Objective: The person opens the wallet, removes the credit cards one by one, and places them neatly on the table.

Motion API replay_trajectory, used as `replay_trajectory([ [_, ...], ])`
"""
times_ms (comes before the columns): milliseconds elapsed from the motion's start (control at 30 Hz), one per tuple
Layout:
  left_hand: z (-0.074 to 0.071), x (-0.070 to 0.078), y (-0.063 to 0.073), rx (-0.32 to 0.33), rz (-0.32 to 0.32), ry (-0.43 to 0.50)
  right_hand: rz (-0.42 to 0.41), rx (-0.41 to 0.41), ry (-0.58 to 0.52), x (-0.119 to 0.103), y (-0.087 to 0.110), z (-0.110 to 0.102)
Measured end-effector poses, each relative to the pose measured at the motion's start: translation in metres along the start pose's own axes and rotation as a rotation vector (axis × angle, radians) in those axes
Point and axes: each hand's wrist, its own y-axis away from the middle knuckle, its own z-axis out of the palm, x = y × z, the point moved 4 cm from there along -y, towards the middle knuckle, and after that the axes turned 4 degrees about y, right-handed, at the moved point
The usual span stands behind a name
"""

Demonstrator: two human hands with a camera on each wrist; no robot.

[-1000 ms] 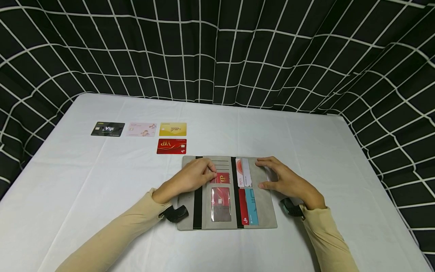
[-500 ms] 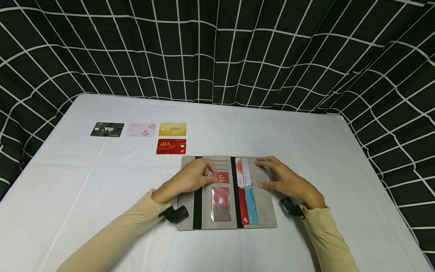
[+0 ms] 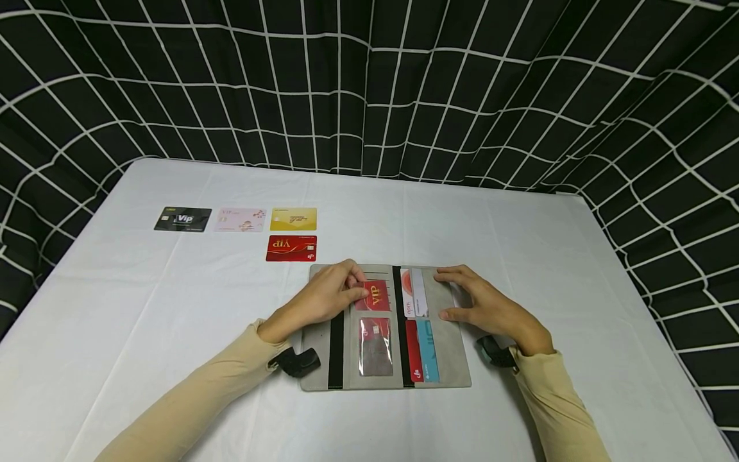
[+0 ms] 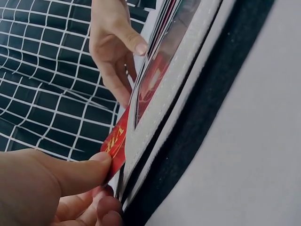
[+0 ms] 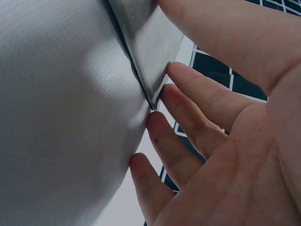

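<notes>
Okay, your left hand (image 3: 326,295) has the red VIP card (image 3: 378,296) pinched between thumb and fingers (image 4: 87,174), gap narrow, only the card in it. That card's in the left half of the open grey wallet (image 3: 453,362): far part sticks out over the slots, near part goes down behind the clear window (image 3: 375,364), red showing through the window's far end. Your right hand (image 3: 493,311) is at the wallet's right side, fingers spread wide, tips touching the edge. Wallet's right half: white card with a red circle (image 3: 407,293) and plain white card (image 3: 419,295) far, narrow red card (image 3: 414,351) and blue card (image 3: 428,351) near, side by side in pairs. On the desk (image 3: 537,256), far left of the wallet, black card (image 3: 183,219), pink card (image 3: 240,220), yellow card (image 3: 294,219) in a row; upside-down red card (image 3: 291,248) just nearer than the yellow one. Black curtain (image 3: 323,70) with white grid behind.
</notes>
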Motion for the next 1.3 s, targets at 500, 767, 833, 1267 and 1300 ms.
replay_trajectory([
  [500,-0.0049,-0.0028,-0.0034,0.04,-0.02,0.116,0.0,-0.001,0.003,0.0005,-0.0004,0.0],
  [767,-0.0056,-0.0039,-0.0047,0.029,-0.01,0.194,-0.005,-0.001,0.005,0.0016,-0.0006,0.0],
  [833,-0.0063,-0.003,-0.0045,0.009,0.003,0.202,-0.006,-0.001,0.007,0.0016,-0.0006,-0.0002],
  [1267,-0.0092,0.001,-0.0052,-0.017,0.044,0.188,-0.01,-0.006,0.004,0.0012,-0.0011,-0.0004],
  [1300,-0.0094,0.0017,-0.0052,-0.011,0.051,0.183,-0.008,-0.007,0.003,0.0012,-0.0012,-0.0005],
])
